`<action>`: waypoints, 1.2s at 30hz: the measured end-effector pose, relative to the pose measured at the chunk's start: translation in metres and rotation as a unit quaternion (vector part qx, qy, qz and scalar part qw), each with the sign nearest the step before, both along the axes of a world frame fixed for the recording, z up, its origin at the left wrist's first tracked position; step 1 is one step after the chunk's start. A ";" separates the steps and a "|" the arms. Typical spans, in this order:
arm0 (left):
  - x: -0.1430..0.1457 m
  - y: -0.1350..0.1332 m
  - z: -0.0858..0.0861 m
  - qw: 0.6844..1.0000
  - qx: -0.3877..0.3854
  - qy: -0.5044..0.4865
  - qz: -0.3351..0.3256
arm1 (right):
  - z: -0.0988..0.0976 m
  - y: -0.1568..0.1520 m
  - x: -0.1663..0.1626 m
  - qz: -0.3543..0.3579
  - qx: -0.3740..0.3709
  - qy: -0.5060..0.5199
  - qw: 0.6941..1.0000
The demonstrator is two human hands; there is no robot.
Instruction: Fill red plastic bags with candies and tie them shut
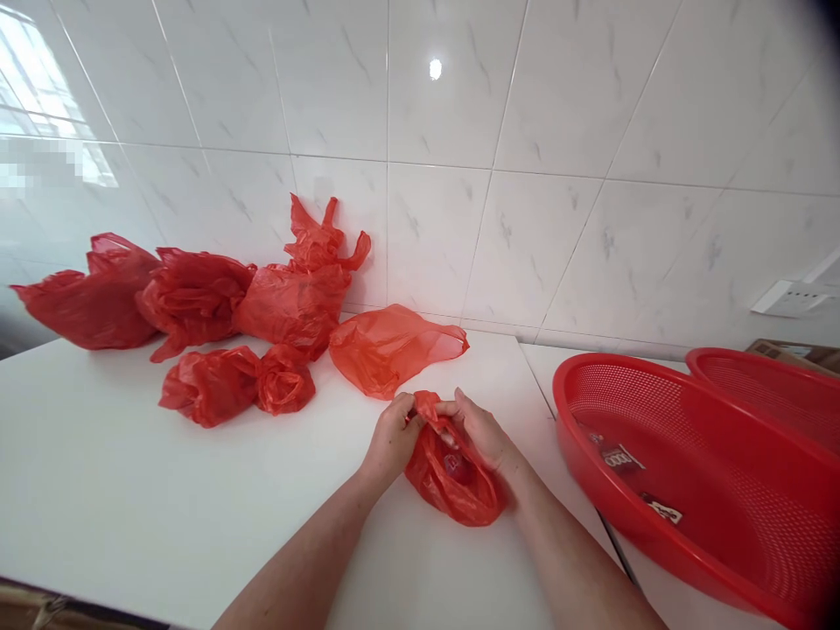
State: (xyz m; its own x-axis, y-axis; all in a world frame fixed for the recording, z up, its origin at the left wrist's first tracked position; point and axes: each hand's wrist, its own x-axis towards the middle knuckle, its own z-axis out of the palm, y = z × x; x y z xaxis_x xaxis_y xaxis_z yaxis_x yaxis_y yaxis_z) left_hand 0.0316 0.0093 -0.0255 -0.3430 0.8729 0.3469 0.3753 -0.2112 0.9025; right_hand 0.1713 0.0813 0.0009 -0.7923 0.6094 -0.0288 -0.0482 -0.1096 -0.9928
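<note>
A small red plastic bag point(448, 486) lies on the white table point(131, 490) just in front of me, with something dark and round showing through it. My left hand point(392, 436) pinches the bag's top on the left side. My right hand point(482, 429) grips the same top from the right, fingers closed on the plastic. Both hands meet at the bag's bunched handles.
Several more red plastic bags point(197, 302) lie further back along the tiled wall; one looser bag point(387, 348) lies just beyond my hands. Two red mesh baskets point(696, 490) stand at the right, holding small packets. A wall socket point(791, 297) is at far right.
</note>
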 end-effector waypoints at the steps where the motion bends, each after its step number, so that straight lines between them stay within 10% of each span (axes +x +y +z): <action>1: 0.000 0.001 -0.001 1.000 -0.009 0.000 0.010 | 0.001 0.000 0.001 -0.001 0.023 -0.018 1.000; 7: 0.001 0.001 -0.003 0.996 -0.011 0.068 0.061 | 0.004 -0.003 0.002 -0.068 0.237 -0.084 0.966; 12: 0.004 -0.001 0.002 0.996 0.003 0.079 0.044 | -0.003 0.000 0.005 -0.242 0.388 -0.219 0.862; 23: -0.001 0.001 -0.002 0.996 0.006 0.087 0.030 | -0.002 0.004 0.017 -0.151 0.099 0.027 0.983; 27: -0.007 -0.002 0.003 0.989 0.048 0.137 0.018 | -0.005 0.010 0.016 -0.293 0.120 0.016 0.949; 32: -0.031 -0.005 0.012 0.969 0.095 0.133 0.186 | -0.014 0.026 0.024 -0.466 0.258 -0.133 0.836; 36: -0.045 -0.003 0.011 0.960 0.074 0.078 0.259 | -0.025 0.039 0.033 -0.501 0.242 -0.194 0.808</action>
State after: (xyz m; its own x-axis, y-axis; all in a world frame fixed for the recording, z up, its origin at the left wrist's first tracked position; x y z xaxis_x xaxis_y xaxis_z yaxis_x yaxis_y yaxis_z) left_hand -0.0138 0.0061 -0.0142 -0.6514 0.5358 0.5372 0.5933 -0.0817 0.8008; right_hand 0.2045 0.1199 -0.0238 0.1175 0.9537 0.2767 0.4537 0.1963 -0.8693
